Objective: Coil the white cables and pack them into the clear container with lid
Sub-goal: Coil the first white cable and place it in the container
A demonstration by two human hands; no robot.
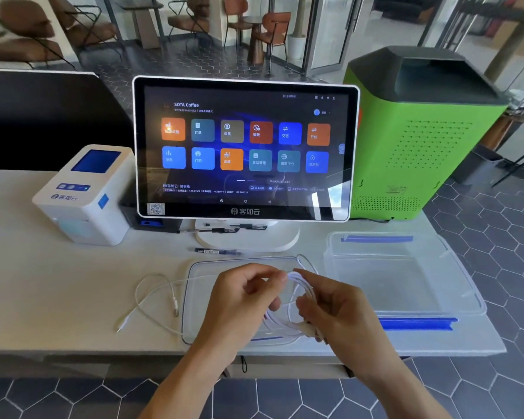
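Note:
A half-wound coil of white cable [297, 293] hangs between both hands above the clear lid [200, 285], which lies flat on the counter. My left hand [242, 300] pinches the top of the loops with thumb and fingers. My right hand [330, 306] grips the coil's right side and lower strands. Loose white cable [152, 293] trails left across the counter, its plug ends lying near the lid's left edge. The clear container [406, 258] with blue clips stands open to the right, with nothing visible inside.
A touchscreen terminal [245, 149] on a white stand is directly behind the lid, with pens [218, 251] at its base. A white receipt printer [85, 195] sits at the left, a green machine [418, 137] at the back right. The counter's front edge runs just below the lid.

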